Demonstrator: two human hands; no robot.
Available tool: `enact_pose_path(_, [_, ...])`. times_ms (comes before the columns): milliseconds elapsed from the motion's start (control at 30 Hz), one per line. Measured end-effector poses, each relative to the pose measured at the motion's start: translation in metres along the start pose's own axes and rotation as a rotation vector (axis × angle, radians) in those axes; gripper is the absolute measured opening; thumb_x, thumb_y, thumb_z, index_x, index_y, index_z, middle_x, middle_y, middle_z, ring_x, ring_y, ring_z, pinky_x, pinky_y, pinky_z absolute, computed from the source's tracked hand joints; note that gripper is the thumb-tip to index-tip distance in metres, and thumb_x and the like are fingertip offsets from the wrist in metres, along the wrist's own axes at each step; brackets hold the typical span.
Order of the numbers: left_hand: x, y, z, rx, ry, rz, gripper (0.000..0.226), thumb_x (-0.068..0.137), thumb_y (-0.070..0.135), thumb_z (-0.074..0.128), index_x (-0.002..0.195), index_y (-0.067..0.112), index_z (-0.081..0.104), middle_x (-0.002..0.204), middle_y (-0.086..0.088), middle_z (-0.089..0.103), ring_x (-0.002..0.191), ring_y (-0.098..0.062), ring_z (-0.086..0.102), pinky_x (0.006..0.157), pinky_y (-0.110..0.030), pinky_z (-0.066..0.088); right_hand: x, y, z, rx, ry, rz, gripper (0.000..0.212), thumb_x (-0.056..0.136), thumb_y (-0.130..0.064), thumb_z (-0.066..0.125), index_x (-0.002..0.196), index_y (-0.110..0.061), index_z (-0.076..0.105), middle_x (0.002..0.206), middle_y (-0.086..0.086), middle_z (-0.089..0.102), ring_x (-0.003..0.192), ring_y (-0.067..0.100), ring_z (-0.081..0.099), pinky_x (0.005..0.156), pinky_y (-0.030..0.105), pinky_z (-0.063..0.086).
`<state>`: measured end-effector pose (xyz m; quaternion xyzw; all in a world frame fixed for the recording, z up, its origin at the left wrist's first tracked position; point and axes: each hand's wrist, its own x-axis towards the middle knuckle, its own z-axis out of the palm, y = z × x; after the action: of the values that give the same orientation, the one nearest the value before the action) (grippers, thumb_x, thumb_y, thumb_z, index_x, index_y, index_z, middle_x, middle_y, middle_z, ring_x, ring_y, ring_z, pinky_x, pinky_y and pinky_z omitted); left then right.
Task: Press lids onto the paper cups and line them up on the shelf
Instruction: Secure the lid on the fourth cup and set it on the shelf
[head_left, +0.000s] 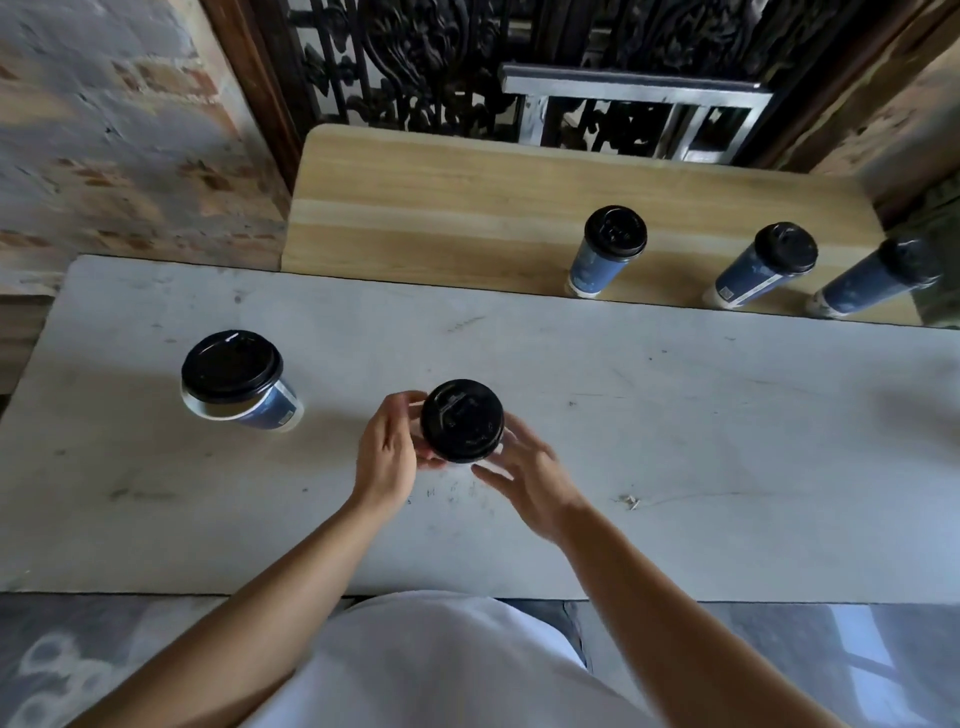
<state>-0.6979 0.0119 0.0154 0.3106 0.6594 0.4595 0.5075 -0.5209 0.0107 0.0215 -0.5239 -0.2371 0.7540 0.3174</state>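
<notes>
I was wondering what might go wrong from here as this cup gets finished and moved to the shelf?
1. Seen from above, the lidded cup hides its rim, so full seating cannot be confirmed; lifted by the left hand, right hand open, the top might pop loose.
2. The three shelf cups stand along the near edge of the shelf; reaching across the table to set another beside them might tip one.

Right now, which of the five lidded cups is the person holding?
The middle cup on the grey table: the left hand grips it, the right hand is beside it. The left cup stands untouched; three others stand on the wooden shelf.
</notes>
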Motion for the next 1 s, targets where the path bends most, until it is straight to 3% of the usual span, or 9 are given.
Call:
enact_pose_path(133, [-0.004,-0.011,0.018,-0.109,0.057,-0.207,0.037,0.106,0.030,0.036,0.088,0.018,0.066,0.073,-0.016,0.064,0.058,-0.030,0.063,0.051,-0.044,0.061,0.008,0.003,0.006,-0.538,0.079,-0.048,0.065,0.078,0.019,0.067,0.133,-0.013,0.058,0.120,0.006,0.070,0.111,0.019,0.063,0.091,0.031,0.054])
enact_pose_path(233, [-0.001,-0.019,0.023,-0.104,0.046,-0.231,0.033,0.106,0.026,0.038,0.086,0.019,0.064,0.074,-0.012,0.066,0.050,-0.022,0.065,0.051,-0.042,0.061,0.014,-0.005,0.007,-0.635,0.101,-0.069,0.068,0.072,0.017,0.078,0.134,-0.003,0.057,0.114,0.007,0.068,0.103,0.016,0.062,0.076,0.009,0.052])
enact_pose_path(367, [0.016,-0.032,0.012,0.408,0.118,0.024,0.033,0.106,0.027,0.040,0.085,0.011,0.060,0.089,-0.017,0.065,0.086,-0.036,0.068,0.074,-0.036,0.048,0.025,-0.033,0.003,-0.763,0.125,-0.089,0.068,0.069,0.012,0.083,0.123,-0.020,0.057,0.104,-0.011,0.064,0.088,-0.011,0.060,0.068,-0.001,0.043])
enact_pose_path(433, [0.024,-0.048,0.007,0.780,0.181,-0.014,0.042,0.104,0.036,0.042,0.128,0.004,0.056,0.136,-0.027,0.053,0.129,-0.044,0.048,0.104,-0.046,0.038,0.036,-0.051,0.004,-0.829,0.125,-0.130,0.063,0.071,0.014,0.080,0.110,-0.030,0.059,0.100,-0.014,0.065,0.084,-0.017,0.061,0.071,0.002,0.045])
enact_pose_path(500, [0.027,-0.064,0.008,0.957,0.184,-0.174,0.068,0.102,0.049,0.039,0.156,0.010,0.024,0.164,-0.023,0.016,0.150,-0.045,0.014,0.120,-0.055,0.016,0.047,-0.070,0.006,-0.874,0.137,-0.148,0.061,0.070,0.012,0.081,0.114,-0.025,0.059,0.104,-0.007,0.066,0.089,-0.009,0.062,0.078,0.012,0.048])
enact_pose_path(600, [0.027,-0.082,0.021,0.981,0.205,-0.225,0.083,0.098,0.059,0.035,0.160,0.014,0.004,0.168,-0.019,0.000,0.152,-0.045,-0.009,0.121,-0.059,-0.005,0.064,-0.096,0.015,-0.956,0.120,-0.095,0.067,0.061,-0.013,0.085,0.116,-0.020,0.048,0.101,-0.003,0.060,0.086,0.006,0.059,0.074,0.023,0.048])
enact_pose_path(733, [0.031,-0.091,0.036,0.972,0.351,-0.178,0.083,0.098,0.059,0.035,0.159,0.011,0.005,0.167,-0.019,0.007,0.150,-0.040,-0.011,0.117,-0.049,-0.022,0.093,-0.119,0.024,-1.132,0.029,-0.040,0.063,0.057,-0.031,0.077,0.110,-0.021,0.045,0.108,0.007,0.061,0.096,0.023,0.064,0.078,0.038,0.054])
enact_pose_path(900, [0.041,-0.102,0.045,0.995,0.446,-0.211,0.087,0.092,0.061,0.033,0.159,0.011,0.010,0.165,-0.017,0.015,0.151,-0.048,-0.005,0.121,-0.063,-0.003,0.121,-0.151,0.032,-1.494,-0.100,-0.067,0.068,0.060,-0.038,0.078,0.115,-0.025,0.041,0.116,0.003,0.055,0.104,0.026,0.060,0.078,0.037,0.050])
enact_pose_path(1000, [0.047,-0.106,0.045,1.015,0.480,-0.197,0.088,0.088,0.060,0.037,0.158,0.012,0.012,0.163,-0.015,0.020,0.150,-0.049,0.001,0.121,-0.065,0.004,0.134,-0.181,0.033,-1.854,-0.118,-0.154,0.075,0.069,-0.042,0.081,0.128,-0.023,0.038,0.123,0.007,0.052,0.113,0.033,0.054,0.090,0.048,0.051])
